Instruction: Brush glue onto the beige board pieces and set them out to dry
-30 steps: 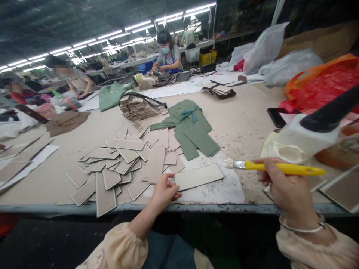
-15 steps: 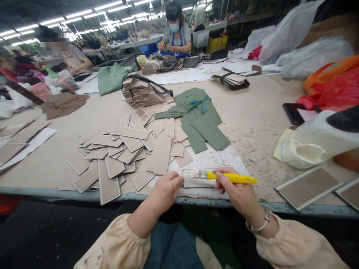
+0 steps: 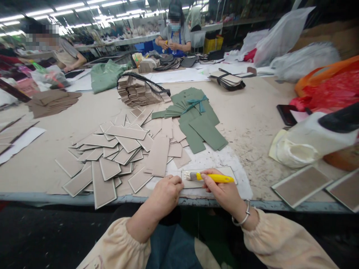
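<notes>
Just in from the near edge of the table (image 3: 252,123), the pale strip (image 3: 194,184) lies flat on a sheet of white paper (image 3: 242,178), which I'd guess is there to catch smears. The right hand (image 3: 224,192) grasps a yellow brush (image 3: 218,178) near its metal band, probably for control, with the bristles against the strip near its 9 o'clock end. At that end the left hand (image 3: 167,189) has its fingers bent by the strip's edge, seemingly to stop it sliding; whether they pinch or merely press, I can't tell. The brush and right hand cover part of the strip's middle.

Between 9 and 10 o'clock sprawls a heap of light-bordered pieces (image 3: 109,168), too overlapped to count. At 12 o'clock lies a green bundle (image 3: 204,129), its teal tie (image 3: 198,102) perhaps keeping it together. At 2 o'clock a white jug (image 3: 328,129) leans, mouth facing the worker, which would suit dipping; its contents are hard to make out. At 3 o'clock are 2 bordered cards (image 3: 303,184), the farther cut off from view.
</notes>
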`<state>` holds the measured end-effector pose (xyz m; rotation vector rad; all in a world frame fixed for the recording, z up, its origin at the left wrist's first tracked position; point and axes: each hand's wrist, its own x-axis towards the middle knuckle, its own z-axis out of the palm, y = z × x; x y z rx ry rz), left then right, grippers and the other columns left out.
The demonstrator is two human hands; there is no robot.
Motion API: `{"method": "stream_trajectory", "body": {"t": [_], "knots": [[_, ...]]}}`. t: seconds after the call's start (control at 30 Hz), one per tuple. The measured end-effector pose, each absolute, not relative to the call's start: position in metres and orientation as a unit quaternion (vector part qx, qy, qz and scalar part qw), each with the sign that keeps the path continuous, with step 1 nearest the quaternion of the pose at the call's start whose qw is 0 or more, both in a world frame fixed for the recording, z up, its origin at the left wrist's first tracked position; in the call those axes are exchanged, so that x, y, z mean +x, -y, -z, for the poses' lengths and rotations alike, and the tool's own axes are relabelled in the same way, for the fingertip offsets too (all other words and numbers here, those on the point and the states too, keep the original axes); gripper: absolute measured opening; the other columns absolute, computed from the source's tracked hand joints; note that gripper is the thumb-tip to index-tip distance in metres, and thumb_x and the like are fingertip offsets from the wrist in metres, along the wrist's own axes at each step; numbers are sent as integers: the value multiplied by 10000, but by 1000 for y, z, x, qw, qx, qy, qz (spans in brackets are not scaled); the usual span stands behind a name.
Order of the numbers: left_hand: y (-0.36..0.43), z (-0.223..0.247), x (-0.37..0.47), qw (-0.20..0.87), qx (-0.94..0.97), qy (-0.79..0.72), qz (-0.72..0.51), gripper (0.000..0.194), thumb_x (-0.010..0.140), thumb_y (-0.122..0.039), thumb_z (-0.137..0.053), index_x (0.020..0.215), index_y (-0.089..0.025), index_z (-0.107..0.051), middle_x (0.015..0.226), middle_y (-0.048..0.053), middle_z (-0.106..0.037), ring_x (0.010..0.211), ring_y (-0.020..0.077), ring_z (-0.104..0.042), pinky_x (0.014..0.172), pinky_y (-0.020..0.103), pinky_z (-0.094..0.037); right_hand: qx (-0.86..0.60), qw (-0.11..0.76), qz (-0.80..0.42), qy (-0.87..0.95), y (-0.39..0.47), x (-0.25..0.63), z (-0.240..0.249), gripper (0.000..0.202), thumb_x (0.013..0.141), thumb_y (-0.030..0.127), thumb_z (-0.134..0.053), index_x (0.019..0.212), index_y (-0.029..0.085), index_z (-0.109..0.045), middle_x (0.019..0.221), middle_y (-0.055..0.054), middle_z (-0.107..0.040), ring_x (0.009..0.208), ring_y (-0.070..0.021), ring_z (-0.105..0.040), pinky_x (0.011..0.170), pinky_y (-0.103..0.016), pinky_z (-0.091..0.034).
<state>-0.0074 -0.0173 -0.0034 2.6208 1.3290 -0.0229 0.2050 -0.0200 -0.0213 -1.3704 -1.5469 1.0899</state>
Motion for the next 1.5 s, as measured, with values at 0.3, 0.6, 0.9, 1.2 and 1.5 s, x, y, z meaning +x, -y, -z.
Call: {"method": "stream_trajectory", "body": {"t": [0.3, 0.6, 0.9, 1.2, 1.5], "knots": [[18, 4, -4, 65, 880, -470, 35, 234, 897, -239, -451, 775, -201, -648, 767, 46, -630, 745, 202, -590, 639, 311, -427, -585, 366, -309, 654, 22, 231, 12, 233, 913, 412, -491, 891, 229, -633, 708, 8, -668, 672, -166, -641, 680, -274, -474], [17, 8, -5, 68, 880, -468, 32, 251, 914, -237, -446, 785, -203, -659, 749, 43, -642, 738, 190, -603, 628, 287, -400, -660, 315, -149, 665, 22, 276, 6, 276, 908, 409, -458, 783, 216, -611, 638, 12, -641, 605, -170, -633, 592, -268, -427], [16, 3, -3, 66, 882, -465, 43, 245, 907, -242, -467, 726, -197, -627, 743, 27, -642, 714, 176, -602, 610, 284, -380, -622, 401, -262, 619, 31, 259, 0, 249, 898, 434, -508, 849, 211, -608, 593, 22, -604, 544, -152, -596, 563, -262, -464], [16, 10, -4, 66, 883, -464, 26, 280, 927, -251, -434, 740, -199, -636, 725, 25, -641, 713, 177, -607, 619, 285, -392, -538, 400, -473, 571, 30, 203, 18, 260, 896, 452, -523, 920, 207, -605, 650, -1, -649, 547, -145, -617, 539, -254, -504], [16, 7, -5, 84, 876, -472, 44, 241, 911, -248, -456, 783, -200, -655, 766, 34, -656, 755, 185, -621, 646, 283, -411, -549, 359, -406, 636, 28, 211, 15, 222, 917, 401, -487, 876, 214, -601, 597, 39, -622, 545, -123, -604, 580, -234, -465]]}}
